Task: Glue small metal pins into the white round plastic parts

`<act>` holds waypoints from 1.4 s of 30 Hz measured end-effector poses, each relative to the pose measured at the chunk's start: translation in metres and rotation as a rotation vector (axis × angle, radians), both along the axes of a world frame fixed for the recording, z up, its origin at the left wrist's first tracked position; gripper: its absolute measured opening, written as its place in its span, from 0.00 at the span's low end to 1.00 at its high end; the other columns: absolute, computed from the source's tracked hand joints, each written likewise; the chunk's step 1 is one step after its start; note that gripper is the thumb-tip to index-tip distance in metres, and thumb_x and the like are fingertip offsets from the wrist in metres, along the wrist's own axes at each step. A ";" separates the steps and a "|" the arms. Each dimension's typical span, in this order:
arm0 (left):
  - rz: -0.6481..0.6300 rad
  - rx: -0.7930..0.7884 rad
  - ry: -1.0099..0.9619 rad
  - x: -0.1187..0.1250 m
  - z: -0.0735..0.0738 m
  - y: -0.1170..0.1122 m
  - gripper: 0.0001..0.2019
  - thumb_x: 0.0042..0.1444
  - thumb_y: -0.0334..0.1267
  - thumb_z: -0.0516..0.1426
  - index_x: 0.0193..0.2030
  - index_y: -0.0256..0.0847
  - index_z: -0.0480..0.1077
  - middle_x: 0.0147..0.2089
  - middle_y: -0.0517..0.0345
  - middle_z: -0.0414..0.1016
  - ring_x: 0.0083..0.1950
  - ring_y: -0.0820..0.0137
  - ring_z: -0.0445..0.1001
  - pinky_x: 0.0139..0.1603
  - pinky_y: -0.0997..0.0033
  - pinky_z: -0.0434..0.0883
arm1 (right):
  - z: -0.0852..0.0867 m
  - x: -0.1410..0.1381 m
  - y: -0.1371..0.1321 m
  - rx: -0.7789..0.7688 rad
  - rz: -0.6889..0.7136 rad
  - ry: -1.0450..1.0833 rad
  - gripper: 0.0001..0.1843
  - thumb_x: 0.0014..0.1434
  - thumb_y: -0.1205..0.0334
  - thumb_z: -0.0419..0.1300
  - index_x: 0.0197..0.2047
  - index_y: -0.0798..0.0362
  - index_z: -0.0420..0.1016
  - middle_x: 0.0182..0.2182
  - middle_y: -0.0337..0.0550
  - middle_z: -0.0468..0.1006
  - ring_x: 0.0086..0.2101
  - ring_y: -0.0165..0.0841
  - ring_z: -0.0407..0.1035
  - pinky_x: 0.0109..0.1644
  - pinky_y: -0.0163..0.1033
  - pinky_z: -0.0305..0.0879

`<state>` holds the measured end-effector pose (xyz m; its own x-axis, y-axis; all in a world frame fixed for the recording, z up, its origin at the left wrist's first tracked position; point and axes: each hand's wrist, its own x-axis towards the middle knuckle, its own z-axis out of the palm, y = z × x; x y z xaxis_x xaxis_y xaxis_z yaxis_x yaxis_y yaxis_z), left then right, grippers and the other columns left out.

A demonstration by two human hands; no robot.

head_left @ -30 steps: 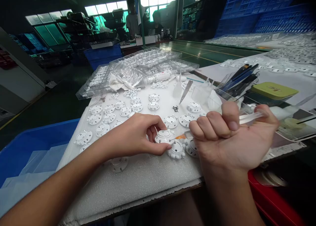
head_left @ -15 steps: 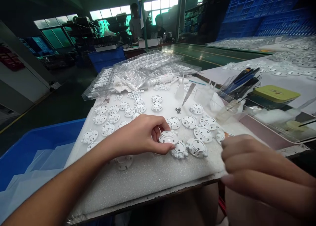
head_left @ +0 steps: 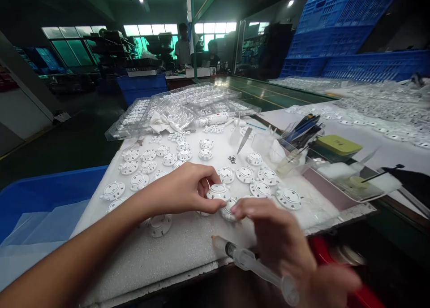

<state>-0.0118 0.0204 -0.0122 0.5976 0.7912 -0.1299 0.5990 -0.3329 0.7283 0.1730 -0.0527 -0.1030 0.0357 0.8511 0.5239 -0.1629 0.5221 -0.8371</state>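
My left hand (head_left: 188, 189) is closed, thumb and fingers pinching the edge of a white disc-shaped part (head_left: 218, 192) with dark dots on its top. Beside it, my right hand (head_left: 278, 232) is smeared by motion, its fingers stretched toward another white disc part (head_left: 229, 210) and its thumb spread away. Whether the fingertips touch that part I cannot tell. A clear syringe (head_left: 243, 258) with an orange tip slants below the right fingers, across the front edge of the foam-covered table (head_left: 161, 263). Its plunger end passes in front of the right palm; no fingers visibly wrap around it.
Several more white disc parts (head_left: 139, 181) stand on the foam. Behind them are tweezers (head_left: 244, 140), small dark pieces (head_left: 231, 158) and clear trays (head_left: 198, 93) of white bits. A tool box (head_left: 349, 182) borders the right side. A blue bin (head_left: 50, 187) is at left.
My right hand has moved left from the right side of the table and its fist has unfolded. The syringe now shows nearly whole. My left hand still holds the disc part. The view has shifted.
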 end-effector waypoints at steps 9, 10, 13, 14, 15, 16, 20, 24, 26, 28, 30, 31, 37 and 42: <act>0.014 -0.032 -0.025 0.000 -0.002 0.000 0.21 0.50 0.52 0.63 0.45 0.40 0.71 0.34 0.58 0.75 0.37 0.65 0.76 0.37 0.69 0.70 | 0.044 0.042 0.118 0.090 -0.547 -0.878 0.25 0.61 0.55 0.56 0.58 0.57 0.59 0.53 0.60 0.67 0.51 0.45 0.66 0.53 0.50 0.64; 0.017 -0.031 -0.024 0.000 -0.002 -0.001 0.21 0.50 0.52 0.63 0.45 0.40 0.71 0.34 0.58 0.75 0.37 0.64 0.76 0.37 0.69 0.70 | 0.047 0.041 0.126 0.095 -0.554 -0.964 0.21 0.61 0.56 0.55 0.55 0.58 0.63 0.51 0.60 0.69 0.50 0.47 0.66 0.52 0.51 0.63; 0.025 -0.036 -0.032 0.000 -0.002 -0.001 0.21 0.51 0.52 0.63 0.45 0.40 0.71 0.34 0.58 0.75 0.37 0.64 0.75 0.36 0.69 0.70 | 0.054 0.038 0.138 0.107 -0.513 -1.096 0.09 0.62 0.61 0.52 0.36 0.55 0.70 0.37 0.56 0.73 0.43 0.46 0.67 0.47 0.49 0.60; 0.026 -0.038 -0.037 0.001 -0.002 -0.001 0.21 0.51 0.52 0.63 0.45 0.40 0.71 0.34 0.58 0.75 0.37 0.65 0.75 0.36 0.69 0.69 | 0.055 0.038 0.139 0.113 -0.503 -1.125 0.10 0.62 0.62 0.50 0.33 0.54 0.69 0.34 0.54 0.73 0.40 0.45 0.66 0.45 0.47 0.60; 0.025 -0.041 -0.038 0.001 -0.003 -0.001 0.20 0.51 0.51 0.63 0.45 0.40 0.71 0.34 0.58 0.75 0.37 0.65 0.75 0.37 0.69 0.69 | 0.056 0.038 0.140 0.117 -0.493 -1.144 0.10 0.62 0.63 0.50 0.32 0.54 0.68 0.33 0.52 0.73 0.38 0.42 0.66 0.43 0.45 0.59; 0.025 -0.042 -0.038 0.001 -0.003 -0.001 0.20 0.50 0.51 0.63 0.45 0.39 0.71 0.34 0.58 0.75 0.37 0.65 0.75 0.36 0.69 0.69 | 0.056 0.039 0.141 0.122 -0.479 -1.155 0.10 0.62 0.63 0.49 0.32 0.54 0.68 0.32 0.50 0.73 0.36 0.40 0.66 0.40 0.43 0.58; 0.034 -0.046 -0.031 0.001 -0.002 -0.001 0.20 0.50 0.50 0.64 0.44 0.39 0.71 0.33 0.58 0.74 0.36 0.65 0.75 0.35 0.70 0.68 | 0.050 0.039 0.144 0.158 -0.443 -1.144 0.09 0.63 0.63 0.50 0.30 0.52 0.63 0.29 0.45 0.72 0.30 0.34 0.63 0.35 0.38 0.54; 0.043 -0.067 -0.033 0.001 -0.001 -0.001 0.20 0.51 0.50 0.63 0.45 0.39 0.72 0.33 0.58 0.75 0.37 0.65 0.75 0.35 0.71 0.69 | 0.046 0.041 0.140 0.185 -0.530 -1.048 0.11 0.63 0.59 0.51 0.29 0.52 0.60 0.27 0.42 0.69 0.28 0.33 0.62 0.34 0.37 0.52; 0.046 -0.079 -0.030 0.001 -0.001 -0.001 0.19 0.51 0.50 0.63 0.45 0.40 0.72 0.34 0.58 0.75 0.37 0.65 0.75 0.35 0.71 0.69 | 0.046 0.042 0.138 0.197 -0.582 -0.987 0.11 0.64 0.57 0.50 0.31 0.52 0.61 0.27 0.43 0.70 0.28 0.33 0.62 0.34 0.37 0.53; 0.047 -0.090 -0.028 0.002 -0.001 0.000 0.19 0.52 0.50 0.63 0.45 0.40 0.72 0.34 0.58 0.75 0.37 0.65 0.75 0.35 0.71 0.69 | 0.046 0.044 0.138 0.200 -0.622 -0.935 0.11 0.65 0.56 0.49 0.33 0.52 0.62 0.28 0.44 0.71 0.29 0.33 0.63 0.35 0.37 0.55; 0.050 -0.092 -0.028 0.002 -0.001 0.000 0.19 0.52 0.50 0.63 0.45 0.40 0.72 0.34 0.58 0.75 0.37 0.65 0.75 0.35 0.71 0.69 | 0.045 0.045 0.140 0.184 -0.619 -0.918 0.11 0.64 0.56 0.49 0.34 0.53 0.63 0.28 0.44 0.72 0.28 0.33 0.64 0.34 0.37 0.55; 0.053 -0.091 -0.028 0.002 0.000 0.000 0.19 0.52 0.50 0.64 0.45 0.40 0.71 0.34 0.59 0.75 0.37 0.65 0.75 0.35 0.71 0.69 | 0.043 0.045 0.141 0.171 -0.604 -0.922 0.10 0.64 0.57 0.50 0.33 0.53 0.64 0.27 0.44 0.72 0.27 0.33 0.64 0.33 0.37 0.55; 0.062 -0.096 0.006 0.005 0.002 -0.002 0.19 0.52 0.49 0.63 0.46 0.40 0.71 0.34 0.60 0.74 0.37 0.65 0.74 0.36 0.70 0.68 | 0.038 0.045 0.144 0.120 -0.492 -0.972 0.11 0.63 0.58 0.54 0.32 0.54 0.71 0.27 0.45 0.77 0.28 0.35 0.70 0.33 0.38 0.59; 0.060 -0.085 0.027 0.004 0.002 -0.001 0.19 0.53 0.49 0.63 0.46 0.40 0.71 0.35 0.59 0.74 0.38 0.65 0.74 0.38 0.69 0.68 | 0.041 0.044 0.138 0.172 -0.524 -0.891 0.12 0.64 0.59 0.54 0.36 0.56 0.75 0.32 0.48 0.79 0.33 0.37 0.74 0.38 0.39 0.65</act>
